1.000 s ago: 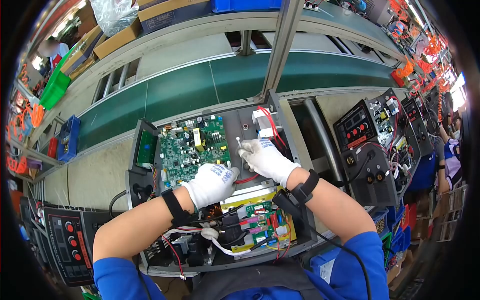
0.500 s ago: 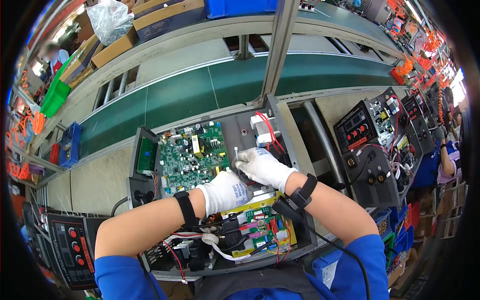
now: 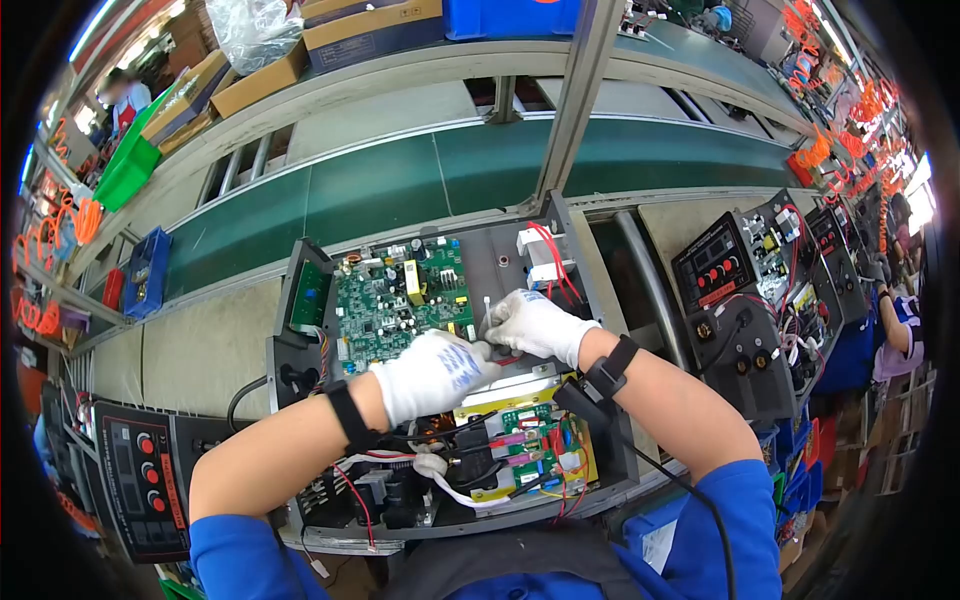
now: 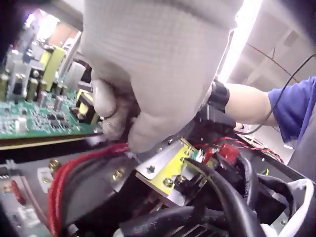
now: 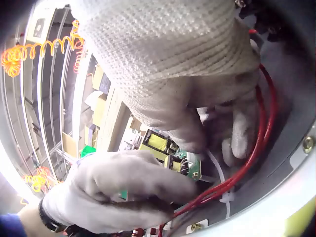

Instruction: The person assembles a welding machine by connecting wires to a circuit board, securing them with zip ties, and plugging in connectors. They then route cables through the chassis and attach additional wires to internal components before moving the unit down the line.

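Observation:
Both hands wear white knit gloves and work close together over an opened metal chassis [image 3: 490, 245]. My left hand [image 3: 435, 375] pinches a pair of red wires [image 4: 69, 168] between thumb and fingers, beside the green circuit board [image 3: 375, 310]. A thin white cable tie [image 5: 217, 165] loops round these wires, with its small head lying against them. To the right of the left hand, my right hand [image 3: 540, 325] holds the cable tie with curled fingers, and a white end stands up past the fingertips. The right fingertips are partly hidden behind the glove.
A white block with red leads [image 3: 537, 250] sits in the chassis's far right corner. Nearer the body lie a smaller wired board [image 3: 535, 440] and black cables. Similar opened units [image 3: 745, 290] stand at right, a control panel [image 3: 140, 480] at left, and a green conveyor [image 3: 380, 180] runs behind.
My left hand moved right toward the right hand, then back left a little, still at the red wires. The right hand stays near the cable tie. The head view has shifted slightly.

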### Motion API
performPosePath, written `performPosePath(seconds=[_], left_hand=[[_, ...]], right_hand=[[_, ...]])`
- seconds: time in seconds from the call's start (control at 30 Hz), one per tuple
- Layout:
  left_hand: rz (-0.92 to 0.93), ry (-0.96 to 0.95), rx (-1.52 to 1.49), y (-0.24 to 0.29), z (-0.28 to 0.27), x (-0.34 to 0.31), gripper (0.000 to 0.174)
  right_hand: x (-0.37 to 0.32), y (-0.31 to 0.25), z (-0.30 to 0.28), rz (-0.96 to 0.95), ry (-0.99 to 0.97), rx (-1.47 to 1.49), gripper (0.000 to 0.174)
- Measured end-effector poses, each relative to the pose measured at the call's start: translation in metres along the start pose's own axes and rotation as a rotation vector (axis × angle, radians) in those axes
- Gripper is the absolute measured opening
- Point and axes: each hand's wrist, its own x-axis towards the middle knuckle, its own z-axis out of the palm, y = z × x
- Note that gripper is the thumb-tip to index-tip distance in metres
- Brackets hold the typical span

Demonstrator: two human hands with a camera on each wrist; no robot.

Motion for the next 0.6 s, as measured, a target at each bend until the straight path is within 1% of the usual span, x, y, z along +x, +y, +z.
performPosePath(seconds=[0.03, 0.07, 0.1, 0.17, 0.2, 0.23, 0.33, 0.4, 0.43, 0.5, 0.53, 0.57, 0.6], left_hand=[[0.033, -0.055, 0.06, 0.003, 0.003, 0.006, 0.022], [0.013, -0.125, 0.039, 0.003, 0.008, 0.014, 0.022], [-0.004, -0.134, 0.042, 0.006, 0.007, 0.019, 0.021], [-0.028, -0.213, 0.036, 0.01, -0.002, 0.029, 0.021], [-0.167, -0.234, 0.025, 0.013, 0.003, 0.037, 0.024], [-0.07, -0.204, 0.072, 0.011, 0.009, 0.038, 0.028], [-0.061, -0.198, 0.042, 0.008, 0.021, 0.038, 0.024], [-0.014, -0.09, 0.079, 0.009, 0.026, 0.035, 0.019], [-0.014, -0.088, 0.078, 0.009, 0.022, 0.03, 0.019], [-0.039, -0.002, -0.091, 0.009, 0.011, 0.011, 0.018], [-0.087, 0.053, -0.233, 0.008, 0.011, 0.004, 0.019], [-0.089, 0.052, -0.24, 0.009, 0.015, 0.001, 0.019], [-0.221, 0.127, -0.502, 0.009, 0.02, -0.001, 0.017]], right_hand=[[0.0, 0.0, 0.001, -0.004, -0.001, -0.049, 0.018], [0.0, 0.001, 0.001, -0.007, 0.0, -0.098, 0.018], [-0.005, -0.004, 0.0, -0.014, 0.003, -0.113, 0.018], [-0.003, 0.001, 0.001, -0.056, 0.02, -0.187, 0.019], [-0.007, 0.0, 0.0, -0.108, 0.024, -0.132, 0.021], [-0.001, 0.005, 0.002, -0.086, 0.021, -0.167, 0.022], [-0.003, 0.0, 0.0, -0.08, 0.001, -0.119, 0.022], [-0.009, -0.006, -0.004, -0.08, 0.069, -0.131, 0.022], [-0.009, -0.005, -0.005, -0.079, 0.068, -0.134, 0.022], [-0.01, -0.003, -0.007, -0.164, 0.102, -0.19, 0.022], [-0.017, -0.01, -0.01, -0.115, 0.058, -0.196, 0.022], [-0.022, -0.01, -0.007, -0.111, 0.052, -0.195, 0.022], [-0.026, -0.009, -0.004, -0.165, 0.043, -0.3, 0.021]])
